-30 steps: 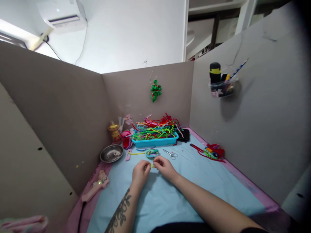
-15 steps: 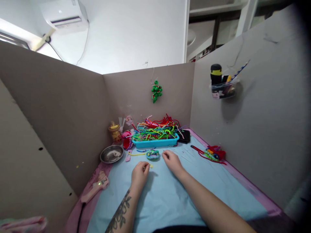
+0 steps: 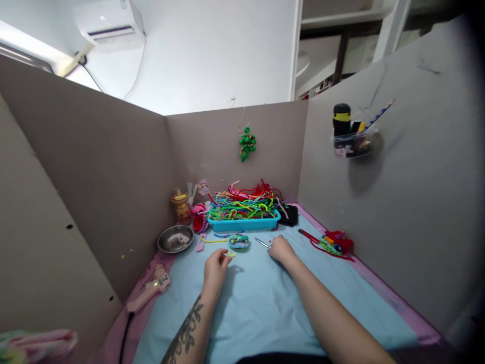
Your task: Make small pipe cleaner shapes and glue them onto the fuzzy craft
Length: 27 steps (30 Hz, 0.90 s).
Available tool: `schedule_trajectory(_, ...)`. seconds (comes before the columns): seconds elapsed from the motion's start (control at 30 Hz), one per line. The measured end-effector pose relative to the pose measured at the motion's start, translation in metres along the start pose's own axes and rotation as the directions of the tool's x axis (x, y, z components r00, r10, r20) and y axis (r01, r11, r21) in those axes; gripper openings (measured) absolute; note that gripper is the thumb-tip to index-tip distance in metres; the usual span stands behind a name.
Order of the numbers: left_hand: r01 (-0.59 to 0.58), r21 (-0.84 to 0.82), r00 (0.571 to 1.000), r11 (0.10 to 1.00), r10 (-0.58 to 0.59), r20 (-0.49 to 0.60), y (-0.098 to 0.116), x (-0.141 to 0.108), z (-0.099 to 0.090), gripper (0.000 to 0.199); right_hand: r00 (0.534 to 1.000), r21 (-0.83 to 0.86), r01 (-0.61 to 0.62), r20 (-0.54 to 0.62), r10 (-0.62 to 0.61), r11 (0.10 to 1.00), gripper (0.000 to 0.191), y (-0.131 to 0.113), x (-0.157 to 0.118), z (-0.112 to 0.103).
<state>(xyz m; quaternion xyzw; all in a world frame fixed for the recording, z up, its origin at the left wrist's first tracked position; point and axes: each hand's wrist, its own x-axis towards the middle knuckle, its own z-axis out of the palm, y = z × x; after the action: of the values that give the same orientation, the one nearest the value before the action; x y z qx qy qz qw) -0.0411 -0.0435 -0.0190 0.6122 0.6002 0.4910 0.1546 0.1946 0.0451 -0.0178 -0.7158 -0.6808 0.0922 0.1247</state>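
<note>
My left hand (image 3: pixel 215 268) is closed in a pinch on a small pale-yellow piece (image 3: pixel 231 255), held just over the blue cloth. To the right, my right hand (image 3: pixel 281 249) has its fingers closed around the near end of a slim, pointed silver tool (image 3: pixel 262 242). Its tip points left; the handle is hidden, so I cannot tell its exact kind. Between and beyond my hands lies a fuzzy blue-green pipe-cleaner piece (image 3: pixel 238 242) with yellow round spots. A yellow pipe cleaner (image 3: pixel 212 240) extends left of it, close to a small pink tag-like item (image 3: pixel 200 243).
A blue tray (image 3: pixel 244 224) heaped with coloured pipe cleaners stands at the back. On the left are a metal bowl (image 3: pixel 175 239) and a pink glue gun (image 3: pixel 149 294) with a lit green light. A red pipe-cleaner bundle (image 3: pixel 339 241) lies right. Grey panels (image 3: pixel 231 141) enclose the table.
My right hand has moved right, and the silver tool now shows at its fingers. My left hand has shifted slightly up, with the yellow piece showing more clearly.
</note>
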Motion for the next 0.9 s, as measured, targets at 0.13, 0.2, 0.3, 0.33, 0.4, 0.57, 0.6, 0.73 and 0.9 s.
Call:
schedule_trajectory(0.13, 0.005, 0.014, 0.999, 1.000, -0.004, -0.033, -0.004, 0.002, 0.000, 0.020, 1.000, 0.002, 0.022, 0.005, -0.022, 1.000, 0.027, 0.003, -0.001, -0.003)
schedule_trajectory(0.2, -0.022, 0.065, 0.998, 0.998, 0.026, -0.057, -0.008, 0.004, 0.001, 0.020, 1.000, 0.008, 0.028, -0.005, -0.028, 1.000, 0.026, 0.004, -0.003, -0.005)
schedule_trajectory(0.3, -0.022, 0.100, 0.996, 0.995, 0.031, -0.088, -0.012, 0.006, 0.001, 0.022, 0.999, 0.019, 0.025, -0.028, -0.025, 1.000, 0.023, 0.005, -0.007, -0.007)
schedule_trajectory(0.33, -0.015, 0.090, 0.995, 0.996, 0.024, -0.098, -0.013, 0.007, 0.001, 0.022, 0.999, 0.021, 0.019, -0.037, -0.018, 1.000, 0.022, 0.005, -0.009, -0.009)
schedule_trajectory(0.4, 0.008, 0.034, 0.994, 0.999, -0.004, -0.107, -0.014, 0.007, 0.000, 0.022, 0.998, 0.022, -0.002, -0.060, 0.004, 1.000, 0.019, 0.006, -0.010, -0.012)
schedule_trajectory(0.57, 0.120, -0.223, 0.989, 0.967, -0.137, -0.061, -0.012, 0.008, -0.001, 0.020, 0.976, 0.355, 0.178, -0.182, -0.119, 0.918, 0.009, 0.002, -0.016, -0.016)
schedule_trajectory(0.6, 0.121, -0.249, 0.988, 0.961, -0.141, -0.066, -0.011, 0.008, -0.001, 0.019, 0.968, 0.440, 0.248, -0.156, -0.198, 0.863, 0.010, -0.001, -0.019, -0.015)
schedule_trajectory(0.73, 0.087, -0.264, 0.991, 0.960, -0.111, -0.078, -0.005, 0.005, -0.002, 0.016, 0.889, 0.492, 0.406, -0.017, -0.458, 0.770, 0.018, -0.022, -0.040, -0.004)
schedule_trajectory(0.9, 0.031, -0.251, 0.993, 0.967, -0.058, -0.099, 0.003, 0.001, -0.004, 0.018, 0.836, 0.250, 0.522, 0.040, -0.547, 0.816, 0.040, -0.040, -0.062, 0.007)
